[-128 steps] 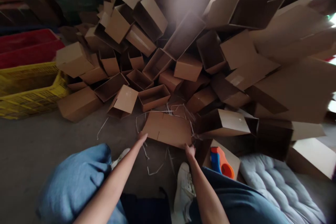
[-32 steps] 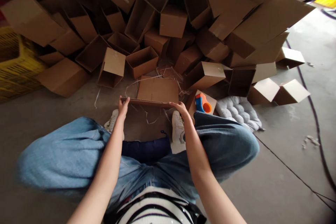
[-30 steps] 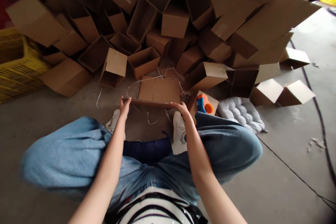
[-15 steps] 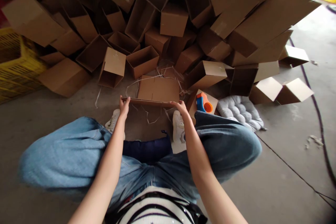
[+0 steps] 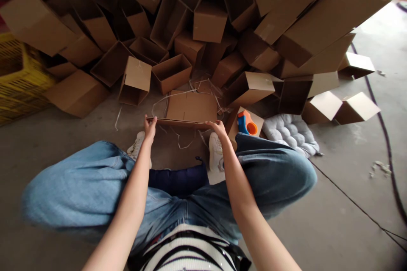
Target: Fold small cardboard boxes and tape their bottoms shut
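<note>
Head view cuts the yellow crate off at the left edge. We see the flat carton only edge-on, held low in front of our knees; it may be a single folded sheet. Our left hand pinches its left end and our right hand clasps its right end. A tape dispenser lies just beside.

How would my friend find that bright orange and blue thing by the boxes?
Start at the big heap of brown cardboard boxes on the floor. At its near edge, between the person's right knee and the grey quilted cushion, lies the tool. It is the only orange-and-blue thing among all that brown.
</note>
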A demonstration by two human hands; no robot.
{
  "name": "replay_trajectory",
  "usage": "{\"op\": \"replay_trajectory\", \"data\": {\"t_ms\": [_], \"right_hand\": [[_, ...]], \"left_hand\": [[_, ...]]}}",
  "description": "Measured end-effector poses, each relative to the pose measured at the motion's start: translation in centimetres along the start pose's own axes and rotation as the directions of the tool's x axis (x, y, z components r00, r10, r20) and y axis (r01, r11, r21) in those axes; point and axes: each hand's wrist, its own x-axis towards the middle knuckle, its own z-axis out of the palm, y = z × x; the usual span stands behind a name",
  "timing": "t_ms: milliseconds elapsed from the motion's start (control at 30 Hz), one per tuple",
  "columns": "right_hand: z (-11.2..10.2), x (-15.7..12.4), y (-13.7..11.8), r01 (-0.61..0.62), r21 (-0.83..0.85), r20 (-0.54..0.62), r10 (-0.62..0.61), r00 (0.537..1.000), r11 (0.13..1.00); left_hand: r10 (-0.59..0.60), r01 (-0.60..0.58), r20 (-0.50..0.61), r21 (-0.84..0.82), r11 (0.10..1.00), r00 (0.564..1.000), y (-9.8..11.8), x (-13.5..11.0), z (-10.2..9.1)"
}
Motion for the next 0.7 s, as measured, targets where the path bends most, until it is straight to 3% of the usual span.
{"op": "replay_trajectory", "data": {"t_ms": [367,700], "right_hand": [[0.2,0.2,0.2,0.031,0.064,-0.026,-0.03,0.999,0.997],[-0.6,-1.0,-1.3,0.038,-0.027,-0.021,-0.039,0.999,0.999]], "left_hand": [[-0.018,0.018,-0.019,0.013,1.0,1.0,0.6,-0.4,0.1],[0.005,-0.005,-0.022,0.014,1.0,1.0,0.9,-0.5,0.1]]}}
